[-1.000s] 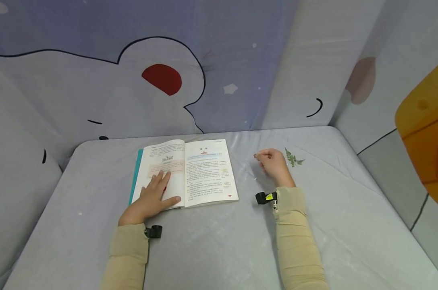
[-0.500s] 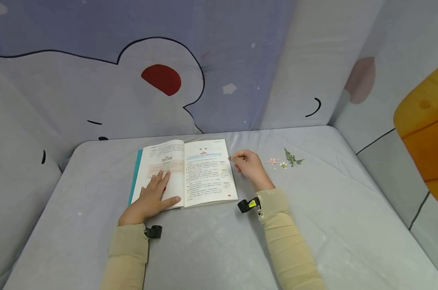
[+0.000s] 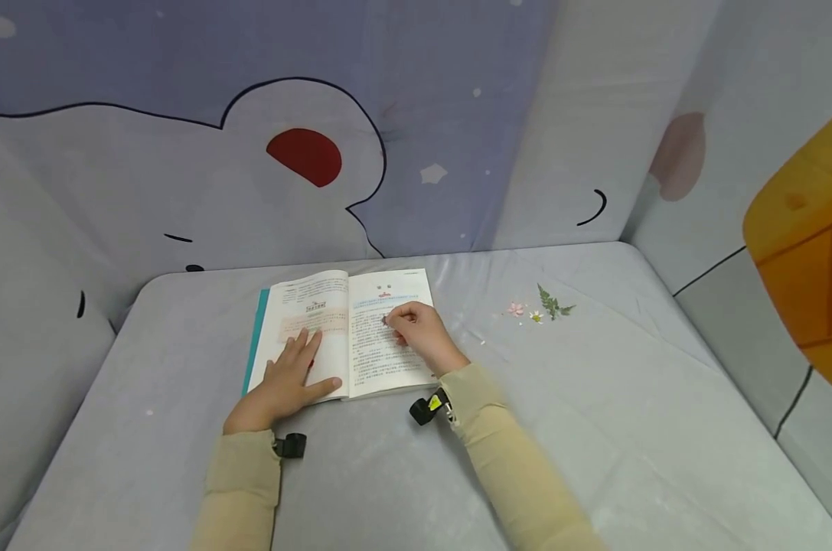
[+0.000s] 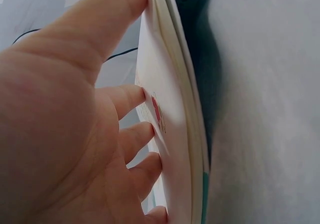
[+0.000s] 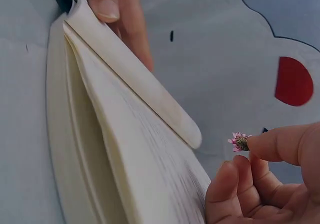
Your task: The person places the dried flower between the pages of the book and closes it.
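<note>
An open book (image 3: 381,367) lies on the cloth-covered table, its teal cover edge showing at the left. My left hand (image 3: 285,383) rests spread on the left page, thumb near the spine; the left wrist view shows its fingertips touching the paper beside a small red print. Over the right page, my right hand (image 3: 422,337) pinches a small pink flower (image 5: 240,141) between thumb and finger. In the right wrist view the flower's petals point away from the fingertips. Whether it touches the page cannot be told.
Right of the book lie a pale pink flower (image 3: 516,309), a small white daisy-like flower (image 3: 536,316) with a yellow centre, and a green fern leaf (image 3: 553,301). Tiny pale bits are scattered near them. A printed cloth wall (image 3: 457,199) rises behind the table.
My right hand has moved left from beside the fern leaf to over the book's right page, carrying the small pink flower. The flowers it covered now show. My left hand stays on the left page.
</note>
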The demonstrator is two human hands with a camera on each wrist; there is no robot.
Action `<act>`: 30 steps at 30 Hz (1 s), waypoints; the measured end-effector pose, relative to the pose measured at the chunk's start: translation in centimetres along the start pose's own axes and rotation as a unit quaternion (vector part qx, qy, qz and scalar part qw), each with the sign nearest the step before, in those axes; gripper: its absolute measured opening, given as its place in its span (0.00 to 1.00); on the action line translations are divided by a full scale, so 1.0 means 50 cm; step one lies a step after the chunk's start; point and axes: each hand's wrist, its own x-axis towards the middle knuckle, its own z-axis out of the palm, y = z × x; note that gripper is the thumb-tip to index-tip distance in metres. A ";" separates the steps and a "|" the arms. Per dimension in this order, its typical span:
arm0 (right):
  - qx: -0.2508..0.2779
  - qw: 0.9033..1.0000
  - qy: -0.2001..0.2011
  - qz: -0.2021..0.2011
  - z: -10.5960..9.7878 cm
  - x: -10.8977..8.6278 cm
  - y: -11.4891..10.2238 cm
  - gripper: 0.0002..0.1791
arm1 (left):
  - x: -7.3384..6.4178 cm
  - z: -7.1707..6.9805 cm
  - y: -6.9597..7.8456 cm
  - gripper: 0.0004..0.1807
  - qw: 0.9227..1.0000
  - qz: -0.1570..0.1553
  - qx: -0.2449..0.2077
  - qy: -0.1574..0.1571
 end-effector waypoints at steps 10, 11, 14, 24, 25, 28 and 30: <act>-0.090 0.995 -0.042 -0.019 0.064 0.031 0.001 0.08 | 0.001 0.003 -0.004 0.55 1.000 0.005 0.007 0.000; -0.102 0.994 -0.041 -0.017 0.067 0.033 0.002 0.08 | 0.000 0.003 -0.003 0.55 1.000 0.006 0.008 0.000; -0.126 0.991 -0.037 -0.012 0.073 0.041 0.007 0.07 | -0.002 0.002 0.002 0.54 1.000 0.006 0.009 -0.002; -0.230 0.973 -0.004 -0.022 0.092 0.046 0.004 0.07 | -0.001 0.002 -0.006 0.55 1.000 0.005 0.012 0.002; -0.236 0.971 -0.002 -0.024 0.093 0.045 0.004 0.06 | -0.001 0.002 -0.006 0.55 1.000 0.006 0.012 0.003; -0.239 0.971 -0.001 -0.030 0.091 0.045 0.003 0.05 | 0.001 0.003 -0.006 0.55 1.000 0.006 0.011 0.005; -0.229 0.973 -0.002 -0.033 0.087 0.046 0.005 0.05 | 0.003 0.003 -0.005 0.55 1.000 0.007 0.010 0.007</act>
